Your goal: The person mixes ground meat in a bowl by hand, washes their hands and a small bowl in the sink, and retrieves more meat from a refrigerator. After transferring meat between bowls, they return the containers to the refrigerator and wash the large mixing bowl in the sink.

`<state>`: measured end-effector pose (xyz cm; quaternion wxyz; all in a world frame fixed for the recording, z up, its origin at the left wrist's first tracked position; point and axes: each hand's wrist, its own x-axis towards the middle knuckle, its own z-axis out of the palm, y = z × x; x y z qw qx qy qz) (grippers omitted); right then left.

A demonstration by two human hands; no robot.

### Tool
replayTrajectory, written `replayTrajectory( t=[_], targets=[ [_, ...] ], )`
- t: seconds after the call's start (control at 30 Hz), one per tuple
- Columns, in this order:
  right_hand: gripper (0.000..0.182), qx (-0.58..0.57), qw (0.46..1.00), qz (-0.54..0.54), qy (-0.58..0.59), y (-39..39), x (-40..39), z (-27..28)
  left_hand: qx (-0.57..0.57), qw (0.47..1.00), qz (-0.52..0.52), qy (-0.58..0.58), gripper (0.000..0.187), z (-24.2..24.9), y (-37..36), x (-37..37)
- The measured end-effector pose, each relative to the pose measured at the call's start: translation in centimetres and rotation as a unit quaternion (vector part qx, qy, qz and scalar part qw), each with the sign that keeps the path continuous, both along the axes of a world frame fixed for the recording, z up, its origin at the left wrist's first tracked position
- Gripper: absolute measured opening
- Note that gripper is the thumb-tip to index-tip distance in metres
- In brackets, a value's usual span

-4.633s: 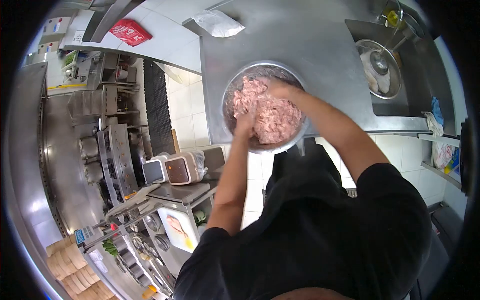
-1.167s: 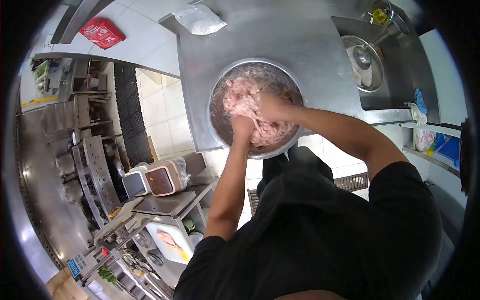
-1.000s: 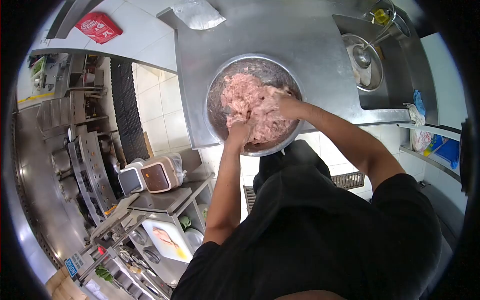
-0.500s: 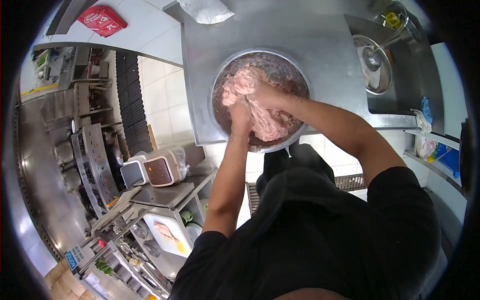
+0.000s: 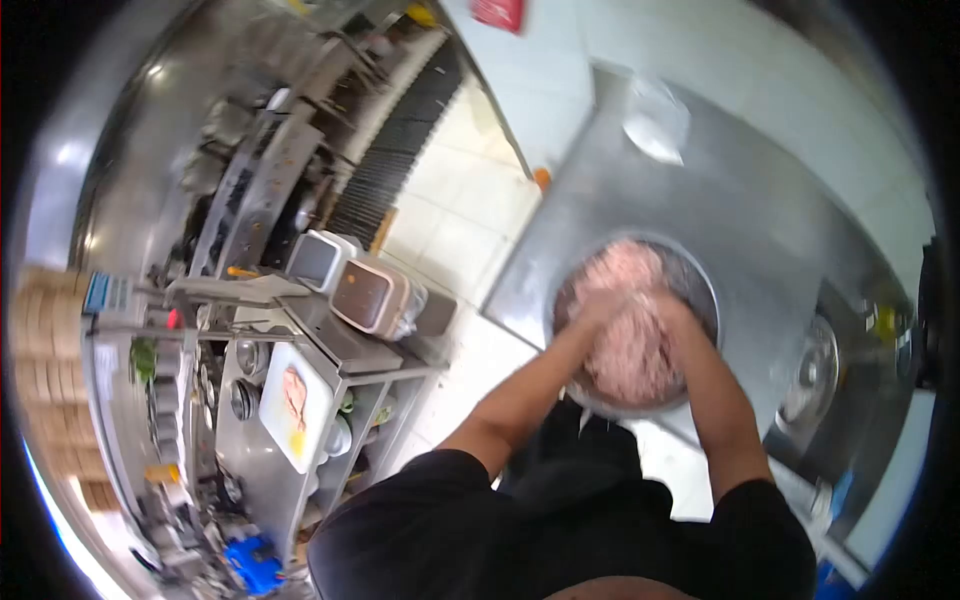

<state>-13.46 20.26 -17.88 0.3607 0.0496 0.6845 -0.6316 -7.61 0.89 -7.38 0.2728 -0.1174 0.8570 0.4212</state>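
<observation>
A round metal bowl (image 5: pixel 707 345) stands on the steel table (image 5: pixel 745 200), near its edge. Pale pink minced meat (image 5: pixel 632 355) fills much of the bowl. My left hand (image 5: pixel 598 306) is in the meat on the left side, its fingers sunk in and blurred. On the right side, my right hand (image 5: pixel 668 312) is also pressed into the meat, close to the left one, and its fingers are hidden too.
A plastic bag (image 5: pixel 657 125) lies farther back on the steel table. At the right is a sink with a metal bowl (image 5: pixel 822 370). Two tubs (image 5: pixel 368 295) and a white cutting board (image 5: pixel 297 408) with meat stand on the left counter.
The camera view has turned and shifted, so the bowl appears lower and farther right. My hands are still in the meat; the right one now lies beside the left at the bowl's middle.
</observation>
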Motion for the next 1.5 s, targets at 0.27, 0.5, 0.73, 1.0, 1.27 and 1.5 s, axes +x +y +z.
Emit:
replayTrajectory(
  t=[0.27, 0.5, 0.73, 1.0, 1.27, 1.5],
  targets=[
    [0.033, 0.050, 0.979, -0.096, 0.171, -2.7, 3.6, 6.2, 0.032, 0.981, 0.191, 0.027, 0.082, 3.0, 1.8, -0.3],
    [0.031, 0.285, 0.894, 0.152, 0.310, 0.5, 13.6, 19.1, -0.013, 0.994, -0.089, 0.056, 0.069, 4.5, -0.6, 8.0],
    [0.024, -0.062, 0.975, -0.175, -0.125, -1.2, 16.9, 14.6, 0.193, 0.960, 0.124, -0.160, 0.078, 1.4, 2.7, 10.8],
    [0.035, 0.225, 0.964, -0.003, 0.142, 0.3, 10.9, 9.3, 0.188, 0.955, 0.213, -0.088, 0.066, -0.3, 5.0, 9.4],
    [0.042, 0.128, 0.908, 0.079, 0.392, 0.3, 8.6, 23.9, 0.017, 0.961, -0.016, 0.275, 0.033, 10.3, 2.9, 6.6],
    [0.016, -0.087, 0.967, -0.182, -0.156, -3.1, 17.6, 16.8, 0.422, 0.829, 0.225, -0.289, 0.057, 8.4, 3.7, 11.3]
  ],
)
